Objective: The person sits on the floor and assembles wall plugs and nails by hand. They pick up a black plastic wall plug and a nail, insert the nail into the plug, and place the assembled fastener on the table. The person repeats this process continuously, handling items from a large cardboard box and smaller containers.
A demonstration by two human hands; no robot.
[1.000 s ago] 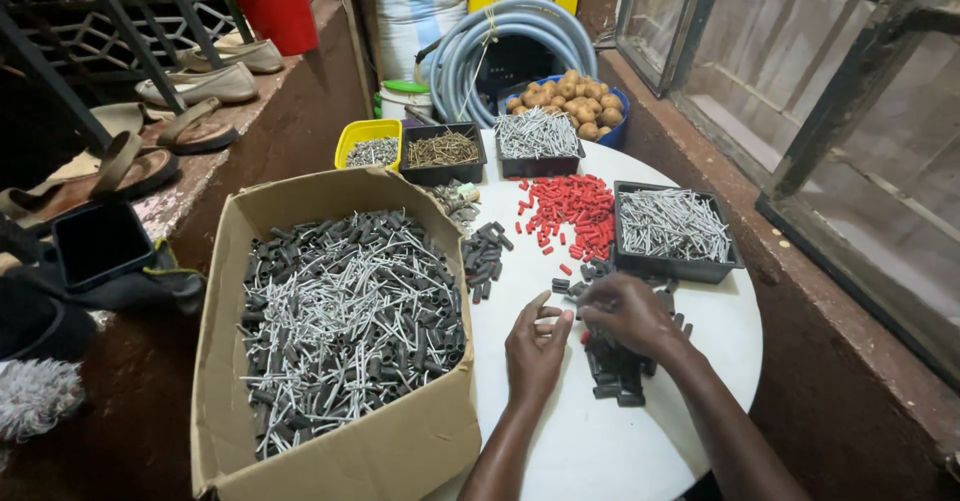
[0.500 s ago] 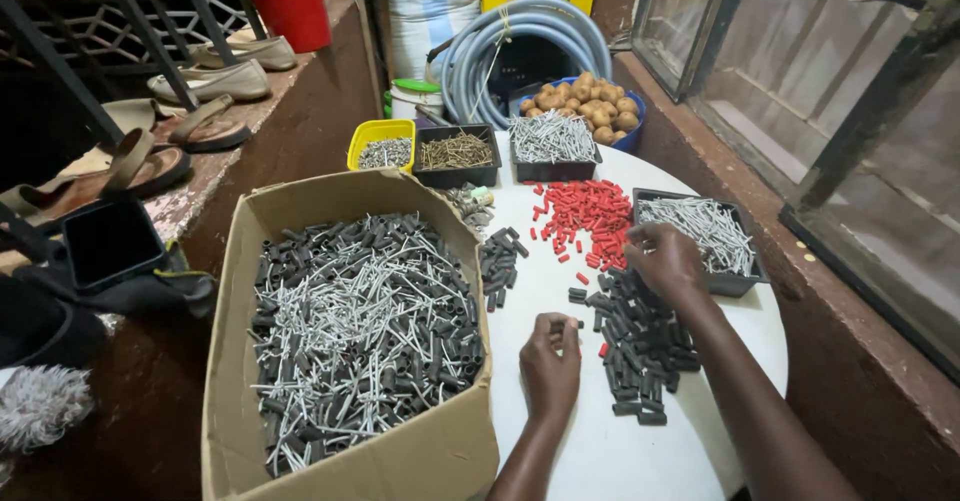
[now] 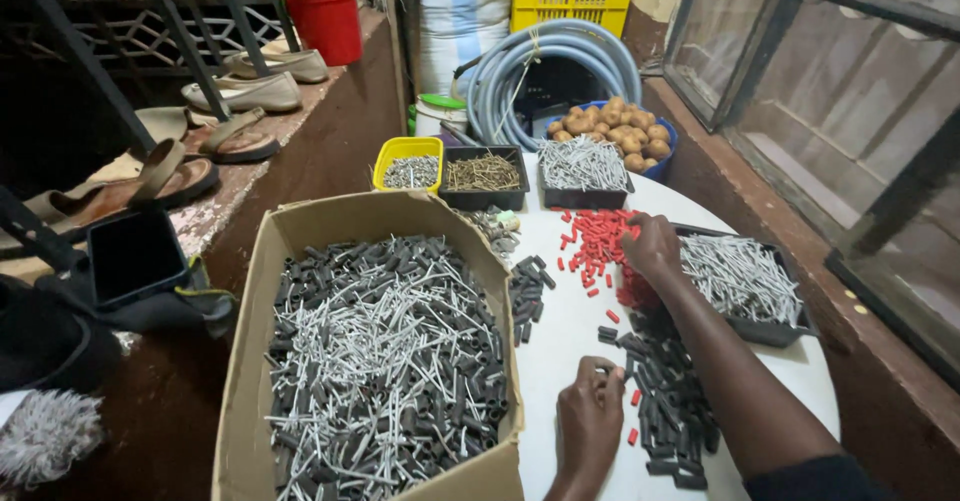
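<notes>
Round white table, crowded; shoes on the ledge to the left, hose and window behind.

Head view: your right hand rests on the red caps, fingers curled into the pile; whether it grips one, cannot tell. Your left hand is pinched shut on something small near the black sleeves. Hands are well apart.

Progress, judged: the box is already heaped with finished pin-and-sleeve pieces. Plenty left: a tray of pins, loose sleeves, many caps.
</notes>
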